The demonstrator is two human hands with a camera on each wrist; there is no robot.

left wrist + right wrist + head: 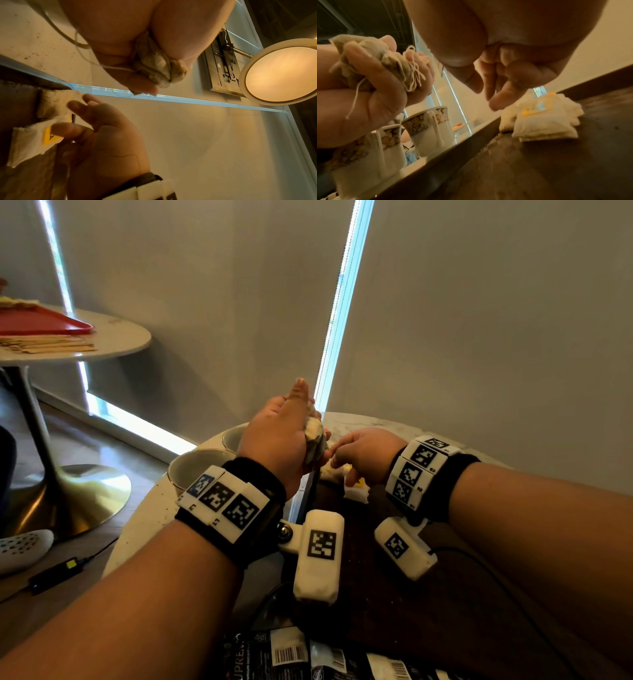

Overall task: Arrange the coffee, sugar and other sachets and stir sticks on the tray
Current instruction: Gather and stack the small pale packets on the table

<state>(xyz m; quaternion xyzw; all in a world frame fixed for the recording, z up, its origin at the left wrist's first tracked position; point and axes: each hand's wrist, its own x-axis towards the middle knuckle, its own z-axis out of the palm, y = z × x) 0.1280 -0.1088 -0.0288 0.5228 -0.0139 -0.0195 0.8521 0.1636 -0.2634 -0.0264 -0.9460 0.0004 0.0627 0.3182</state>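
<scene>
My left hand [308,436] is raised over the table's far edge and grips a crumpled bundle of tea bags [315,440] with loose strings; the bundle [157,67] fills the fist [373,75]. My right hand [342,470] hangs just right of it with relaxed fingers [496,97] over a small pile of white tea bags [539,121] lying on the dark wooden tray [445,594]. In the left wrist view its fingertips [68,129] touch a bag with a yellow tag [30,140]. Nothing is pinched there. Black sachets [291,655] lie at the near edge.
Two floral-rimmed white cups [426,128] [368,155] stand on the marble table [144,525] left of the tray. A second round table at far left carries a red tray [44,323] and wooden stir sticks [48,344]. A cable and adapter [58,573] lie on the floor.
</scene>
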